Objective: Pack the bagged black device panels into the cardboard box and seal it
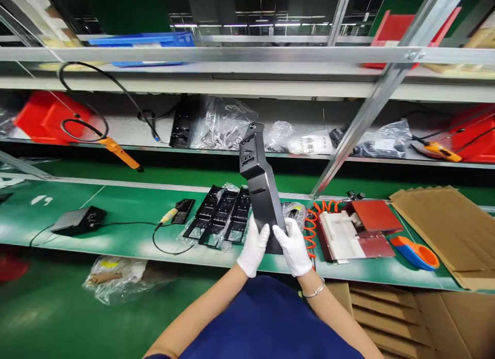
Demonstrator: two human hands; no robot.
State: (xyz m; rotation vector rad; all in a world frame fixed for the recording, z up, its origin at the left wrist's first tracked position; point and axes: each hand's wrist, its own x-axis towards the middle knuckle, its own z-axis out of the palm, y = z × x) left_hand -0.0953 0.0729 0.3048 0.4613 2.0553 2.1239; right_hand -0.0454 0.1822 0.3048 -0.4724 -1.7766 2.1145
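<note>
Both my hands wear white gloves and hold a long black plastic housing (265, 196) by its lower end, above the bench's front edge. The housing is bent partway along, and its upper end has a recess with slots. On its left side, my left hand (253, 248) is closed around the edge with the thumb on the front. My right hand (294, 247) grips the opposite side the same way. Several black plastic frames (222, 214) lie on clear plastic wrap just left of the housing. A fixture with a white block (342, 235) stands right of my right hand.
On the green bench (127, 209) are a screwdriver with a yellow handle (169, 216), a dark box (79, 221), a coiled orange hose (310, 227) and a blue-orange tape dispenser (415, 252). Cardboard (444, 230) lies at right. Bags and red bins (52, 116) fill the shelf above.
</note>
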